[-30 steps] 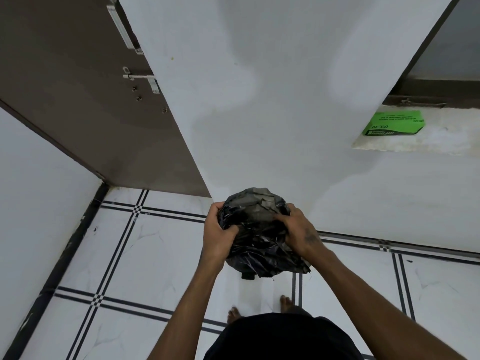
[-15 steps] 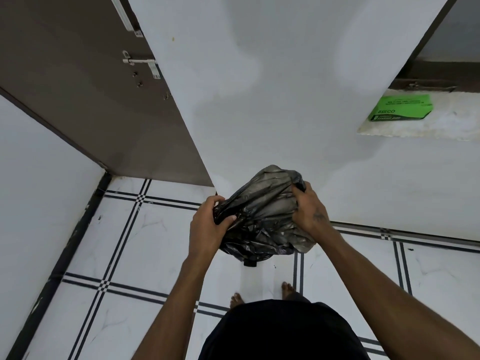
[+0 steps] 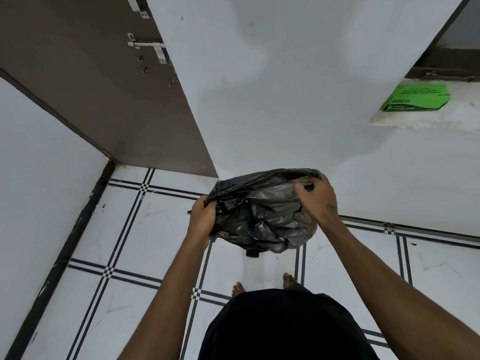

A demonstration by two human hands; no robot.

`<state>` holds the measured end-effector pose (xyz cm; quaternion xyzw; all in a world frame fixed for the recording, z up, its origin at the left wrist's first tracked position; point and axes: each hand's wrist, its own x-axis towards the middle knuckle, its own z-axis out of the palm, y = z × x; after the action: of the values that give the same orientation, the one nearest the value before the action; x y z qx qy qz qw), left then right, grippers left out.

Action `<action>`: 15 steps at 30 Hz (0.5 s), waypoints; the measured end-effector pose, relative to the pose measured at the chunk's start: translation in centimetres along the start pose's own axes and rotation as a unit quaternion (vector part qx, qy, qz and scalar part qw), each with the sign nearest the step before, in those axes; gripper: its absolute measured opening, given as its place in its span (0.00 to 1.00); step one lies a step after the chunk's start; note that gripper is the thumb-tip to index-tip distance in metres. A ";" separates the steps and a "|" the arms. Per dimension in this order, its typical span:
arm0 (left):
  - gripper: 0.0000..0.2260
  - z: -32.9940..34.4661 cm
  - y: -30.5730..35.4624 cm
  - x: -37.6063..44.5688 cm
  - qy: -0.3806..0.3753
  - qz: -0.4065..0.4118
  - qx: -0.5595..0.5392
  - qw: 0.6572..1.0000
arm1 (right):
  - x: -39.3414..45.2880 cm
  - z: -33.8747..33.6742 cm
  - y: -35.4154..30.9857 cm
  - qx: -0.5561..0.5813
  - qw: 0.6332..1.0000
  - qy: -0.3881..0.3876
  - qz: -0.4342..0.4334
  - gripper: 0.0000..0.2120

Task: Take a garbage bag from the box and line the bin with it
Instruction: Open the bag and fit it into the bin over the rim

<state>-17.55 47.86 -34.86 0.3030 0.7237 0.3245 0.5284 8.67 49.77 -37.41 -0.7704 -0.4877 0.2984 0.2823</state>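
A crumpled black garbage bag is stretched between my hands over the floor, in front of the white wall. My left hand grips its left edge with curled fingers. My right hand pinches the upper right edge, pulling the rim wide. A small black part of the bin peeks out below the bag; the rest of the bin is hidden under the plastic. The green garbage bag box lies flat on a white ledge at the upper right, away from both hands.
A brown door with a metal latch stands open at the upper left. White walls close the left side and the front. The floor is white tile with black lines. My bare feet stand just behind the bin.
The bag has been pulled wider, from a bunched ball to a spread rim. My right hand rose and moved right; my left hand moved slightly left.
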 end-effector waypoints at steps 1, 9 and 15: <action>0.08 0.2 0.2 -0.1 -0.006 -0.009 -0.040 0.999 | -0.1 0.1 0.0 0.009 1.000 -0.003 -0.004 0.18; 0.14 2.8 2.4 -0.8 -0.034 -0.002 -0.120 0.992 | -0.8 0.7 -1.4 0.052 0.993 -0.054 -0.088 0.23; 0.13 2.9 2.4 -0.5 -0.053 0.088 -0.063 0.993 | -1.1 0.4 -3.3 0.076 0.969 -0.185 -0.142 0.21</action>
<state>-14.43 49.36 -33.39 0.3488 0.6434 0.3982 0.5530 6.05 50.00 -35.03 -0.6010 -0.6116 0.4287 0.2846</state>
